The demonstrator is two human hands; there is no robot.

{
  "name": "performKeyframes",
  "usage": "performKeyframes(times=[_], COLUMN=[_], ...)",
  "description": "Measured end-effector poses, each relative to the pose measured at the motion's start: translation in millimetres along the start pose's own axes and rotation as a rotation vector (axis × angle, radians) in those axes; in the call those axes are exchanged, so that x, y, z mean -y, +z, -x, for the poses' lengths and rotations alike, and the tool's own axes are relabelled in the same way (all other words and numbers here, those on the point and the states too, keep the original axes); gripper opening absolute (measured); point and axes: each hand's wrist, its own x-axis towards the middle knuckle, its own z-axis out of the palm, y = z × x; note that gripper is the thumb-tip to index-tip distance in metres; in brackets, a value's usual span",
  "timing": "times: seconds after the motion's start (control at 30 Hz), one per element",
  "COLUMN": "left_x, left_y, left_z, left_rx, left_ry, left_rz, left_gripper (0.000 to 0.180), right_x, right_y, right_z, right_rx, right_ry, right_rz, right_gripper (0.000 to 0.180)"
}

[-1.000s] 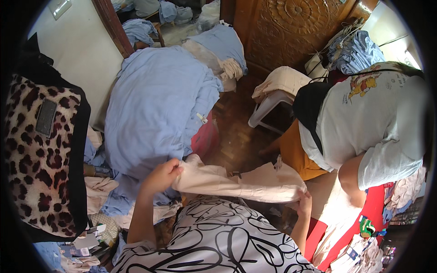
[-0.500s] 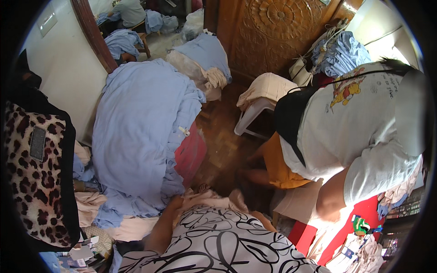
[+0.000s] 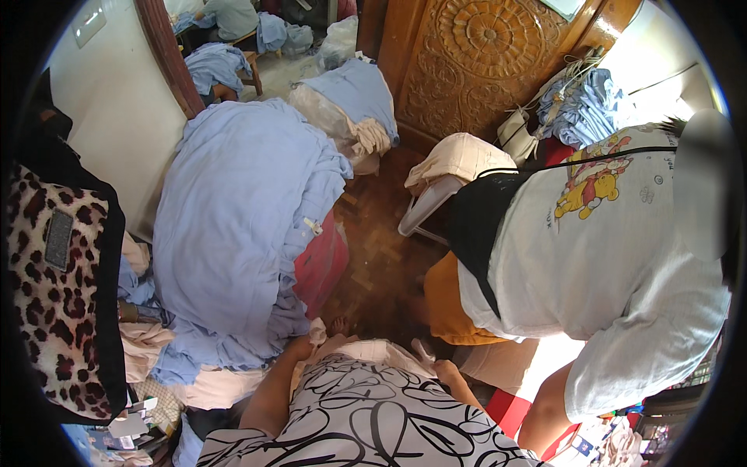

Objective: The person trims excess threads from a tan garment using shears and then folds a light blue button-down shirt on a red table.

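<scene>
A pale pink cloth [image 3: 375, 351] spreads across my lap, its near part hidden behind my patterned top. At its left end my left hand [image 3: 299, 348] is closed on the fabric, and a bunched corner sticks up past the fingers. My right hand [image 3: 445, 370] holds the other end, where a twisted strip of the same cloth rises beside it. The fingers of both hands are small and partly hidden. Just ahead of my left hand stands a big heap of light blue cloth [image 3: 233, 218] over a red-pink bag [image 3: 322, 263].
At my right a person in a white printed shirt [image 3: 576, 249] bends over pink cloth and a red surface [image 3: 507, 406]. A white stool [image 3: 426, 210] bears more pink cloth. A leopard-print bag [image 3: 56, 311] hangs at left. A carved wooden door [image 3: 486, 62] stands at the back.
My right hand has come into view, and both ends of the pink cloth are raised higher. The person at right has bent nearer, their arm now lower. The view has shifted slightly.
</scene>
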Motion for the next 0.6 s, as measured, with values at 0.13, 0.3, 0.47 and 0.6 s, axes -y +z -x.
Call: performKeyframes(times=[0.13,0.3,0.47,0.6], left_x=[10.5,8.5,-1.2,15.4], left_y=[-4.3,-2.6,-7.6,-0.5], left_z=[-5.6,-5.6,-2.9,-7.3], left_rx=[0.006,0.017,0.032,-0.042], left_ry=[-0.022,-0.034,-0.021,0.045], left_rz=[-0.072,-0.074,-0.035,-0.060], left_gripper=[0.040,0.040,0.040,0.039], right_x=[0.2,0.8,1.9,11.0], right_y=[-3.8,-2.0,-5.4,-11.3], right_z=[-6.5,-15.4,-6.1,-4.8], right_rx=[0.019,0.030,0.026,0.061], right_ry=[-0.017,0.035,0.103,0.188], right_rz=[-0.039,-0.005,-0.036,-0.135], right_gripper=[0.038,0.045,0.045,0.042])
